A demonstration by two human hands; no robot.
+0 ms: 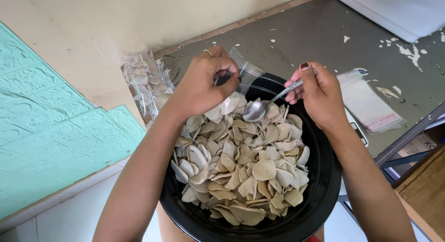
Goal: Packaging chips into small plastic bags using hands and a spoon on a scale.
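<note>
Spoon (266,103) in right hand (315,91), bowl pointing lower-left, handle upper-right

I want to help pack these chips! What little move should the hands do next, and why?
Probably dip the spoon under the chips for a scoop. The right hand holds it with its bowl empty, lying on the pile in the black bowl. The left hand grips a small clear bag just above the chips, so the bag looks ready for filling.
</note>
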